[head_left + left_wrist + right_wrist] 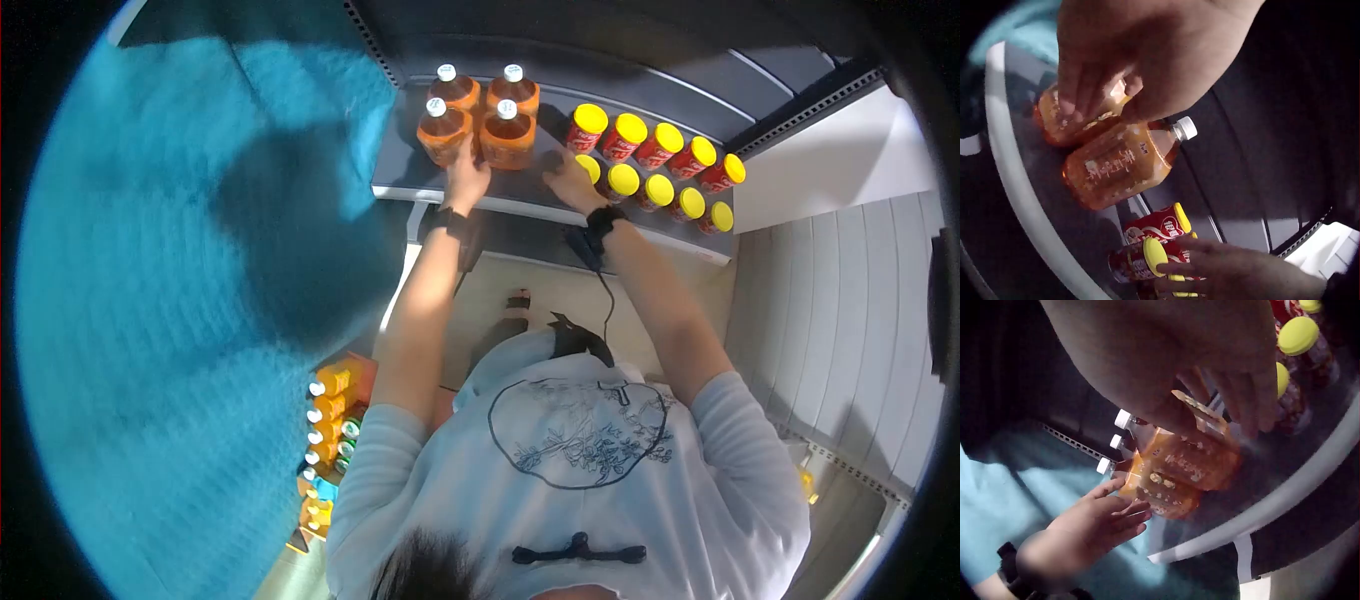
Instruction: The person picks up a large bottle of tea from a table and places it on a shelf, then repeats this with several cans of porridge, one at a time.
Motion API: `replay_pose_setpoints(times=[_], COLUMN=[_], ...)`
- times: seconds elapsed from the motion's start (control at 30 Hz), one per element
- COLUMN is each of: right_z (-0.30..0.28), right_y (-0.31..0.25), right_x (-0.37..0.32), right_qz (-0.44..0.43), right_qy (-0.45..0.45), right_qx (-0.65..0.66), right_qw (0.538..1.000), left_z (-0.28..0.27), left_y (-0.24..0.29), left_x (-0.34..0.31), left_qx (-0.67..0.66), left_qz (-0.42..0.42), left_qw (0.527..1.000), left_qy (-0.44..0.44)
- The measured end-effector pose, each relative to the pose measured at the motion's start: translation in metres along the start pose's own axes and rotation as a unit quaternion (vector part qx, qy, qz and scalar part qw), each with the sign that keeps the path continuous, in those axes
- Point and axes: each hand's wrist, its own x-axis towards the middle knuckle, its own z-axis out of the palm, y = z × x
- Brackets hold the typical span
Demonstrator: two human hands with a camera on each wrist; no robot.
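On the dark shelf [395, 178] stand several bottles of orange-brown drink with white caps, set in two rows. My left hand [467, 182] is at the front left bottle [440, 140]; in the right wrist view its extended fingers [1124, 520] lie along the bottle's side. The neighbouring front bottle [1119, 165] stands upright beside it. My right hand [573, 186] is at the left end of the front row of red cans with yellow lids, next to the nearest can [1138, 261]. Its fingers [1200, 265] are stretched out and partly cover the cans in the left wrist view.
Red yellow-lidded cans [664, 145] fill the shelf's right part in two rows. A perforated upright [372, 45] rises at the left, beside a teal cloth [180, 200]. Low at the left stand more orange bottles [328, 410] and green cans [348, 440]. A black cable [612, 300] hangs from the right wrist.
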Motion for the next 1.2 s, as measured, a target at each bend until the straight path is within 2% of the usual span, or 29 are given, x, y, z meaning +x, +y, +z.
replay_pose_setpoints(times=[0.03, 0.07, 0.1, 0.13, 0.23, 0.3, 0.33, 0.43, 0.47, 0.57, 0.67, 0.77, 0.87, 0.97, 1.0, 1.03, 1.07, 1.1, 1.13, 1.17, 1.2], right_z=[-0.003, -0.008, -0.01, -0.005, 0.003, 0.002, 0.003, 0.011, 0.016, 0.022, 0.017, 0.032, 0.041, 0.017, 0.013, 0.012, 0.011, 0.009, 0.006, 0.0, 0.005], right_y=[-0.015, -0.03, -0.037, -0.029, -0.025, -0.03, -0.033, -0.034, -0.027, -0.03, -0.05, -0.028, -0.007, -0.054, -0.054, -0.05, -0.049, -0.05, -0.054, -0.057, -0.044], right_x=[0.001, 0.002, 0.005, 0.021, 0.035, 0.035, 0.035, 0.035, 0.04, 0.045, 0.045, 0.06, 0.067, 0.027, 0.023, 0.017, 0.01, 0.0, -0.01, -0.016, -0.017], right_qz=[-0.017, -0.034, -0.052, -0.055, 0.009, 0.002, -0.002, -0.07, -0.096, -0.006, 0.107, -0.017, -0.036, 0.005, -0.004, -0.011, -0.022, -0.05, -0.083, -0.118, -0.12], right_qy=[0.012, 0.025, 0.039, 0.021, 0.021, 0.002, -0.006, 0.022, 0.019, 0.016, -0.043, 0.007, 0.021, 0.063, 0.045, 0.026, 0.041, 0.071, 0.104, 0.138, 0.186], right_qx=[0.013, 0.026, 0.037, -0.009, -0.021, -0.048, -0.061, -0.083, -0.062, 0.021, 0.028, -0.015, 0.026, 0.051, 0.036, 0.024, 0.087, 0.099, 0.11, 0.121, 0.044], right_qw=[1.0, 0.999, 0.997, 0.998, 1.0, 0.999, 0.998, 0.994, 0.993, 1.0, 0.993, 1.0, 0.999, 0.997, 0.998, 0.999, 0.995, 0.991, 0.985, 0.976, 0.974], left_z=[-0.002, -0.006, -0.001, 0.007, 0.019, 0.023, 0.009, 0.012, 0.014, 0.01, 0.004, 0.03, 0.03, 0.032, 0.031, 0.03, 0.026, 0.022, 0.009, 0.004, 0.002], left_y=[0.008, 0.016, 0.01, 0.001, -0.013, -0.016, 0.006, 0.0, -0.007, 0.001, 0.013, -0.025, -0.018, -0.021, -0.021, -0.018, -0.015, -0.007, 0.023, 0.032, 0.043], left_x=[0.007, 0.015, 0.022, 0.03, 0.042, 0.044, 0.043, 0.048, 0.051, 0.05, 0.05, 0.049, 0.042, 0.034, 0.029, 0.025, 0.016, 0.016, 0.003, -0.002, -0.009], left_qx=[-0.004, 0.016, 0.019, 0.023, 0.019, 0.037, 0.025, 0.072, 0.052, 0.05, 0.033, 0.016, -0.015, -0.036, -0.07, -0.11, -0.123, -0.136, -0.131, -0.127, -0.134], left_qz=[0.01, -0.014, -0.009, -0.003, 0.022, 0.05, -0.032, 0.024, 0.015, -0.004, -0.063, 0.07, 0.077, 0.063, 0.104, 0.101, 0.105, 0.116, 0.099, 0.128, 0.124], left_qw=[1.0, 0.998, 0.998, 0.997, 0.996, 0.995, 0.99, 0.992, 0.992, 0.99, 0.982, 0.995, 0.996, 0.997, 0.992, 0.988, 0.987, 0.984, 0.986, 0.983, 0.983], left_qy=[-0.013, -0.064, -0.066, -0.068, -0.083, -0.072, -0.134, -0.1, -0.112, -0.132, -0.172, -0.065, -0.031, -0.035, -0.013, -0.02, -0.018, -0.012, 0.01, 0.013, 0.023])
